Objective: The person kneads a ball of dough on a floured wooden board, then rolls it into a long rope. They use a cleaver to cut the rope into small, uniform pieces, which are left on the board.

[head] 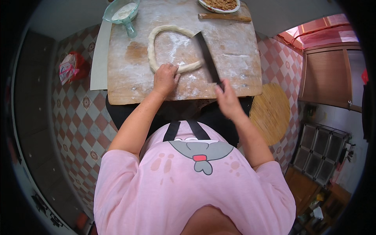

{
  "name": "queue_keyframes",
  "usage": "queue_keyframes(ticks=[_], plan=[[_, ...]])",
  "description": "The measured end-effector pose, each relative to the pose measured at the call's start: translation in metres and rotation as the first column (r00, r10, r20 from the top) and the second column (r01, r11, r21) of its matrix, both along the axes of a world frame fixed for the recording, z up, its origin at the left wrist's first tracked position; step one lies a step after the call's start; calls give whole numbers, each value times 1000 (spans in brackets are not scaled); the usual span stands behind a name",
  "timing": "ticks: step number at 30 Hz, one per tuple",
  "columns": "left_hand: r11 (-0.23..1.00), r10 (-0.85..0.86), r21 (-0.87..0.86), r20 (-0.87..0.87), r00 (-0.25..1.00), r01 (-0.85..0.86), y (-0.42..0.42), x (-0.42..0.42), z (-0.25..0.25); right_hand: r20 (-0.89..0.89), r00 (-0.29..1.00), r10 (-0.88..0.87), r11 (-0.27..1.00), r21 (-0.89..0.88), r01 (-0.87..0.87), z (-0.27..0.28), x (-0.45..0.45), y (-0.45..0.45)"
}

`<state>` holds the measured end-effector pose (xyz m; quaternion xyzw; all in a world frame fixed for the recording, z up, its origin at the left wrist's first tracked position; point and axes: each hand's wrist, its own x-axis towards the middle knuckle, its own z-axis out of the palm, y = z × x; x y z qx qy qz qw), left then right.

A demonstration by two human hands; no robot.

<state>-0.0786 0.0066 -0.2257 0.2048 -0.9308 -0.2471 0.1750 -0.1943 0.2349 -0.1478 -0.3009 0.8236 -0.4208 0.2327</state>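
Observation:
A long rope of dough (151, 48) lies curved into a near ring on a floured wooden board (132, 88). My left hand (166, 77) rests on the lower left of the rope, fingers curled over it. In my right hand (227, 98) is the handle of a cleaver (208, 55), its broad dark blade slanting up and left across the ring's right side. Motion blurs the blade a little. It hides the right stretch of the rope, so I cannot tell whether the dough is joined or cut there.
A pale green handled bowl of flour (131, 29) stands at the board's far left. At the far right are a wooden rolling pin (224, 17) and a bowl of crumbly brown filling (221, 4). Below the board are a round wooden surface (270, 114) at right and a red bag (79, 67) at left.

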Motion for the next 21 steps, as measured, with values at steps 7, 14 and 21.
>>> queue_keyframes(ticks=[7, 14, 21], plan=[[1000, 1, 27, 43, 999, -2, 0, -1, 5, 9, 996, 94, 991, 95, -94, -3, 42, -15], [1000, 24, 17, -22, 999, -24, 3, -4, -3, -30, 993, 114, 978, 179, -107, -34, 43, -21], [986, -128, 106, -20, 992, 130, -16, 28, 5, 61, 996, 67, 992, 105, -73, -20, 29, -22]])
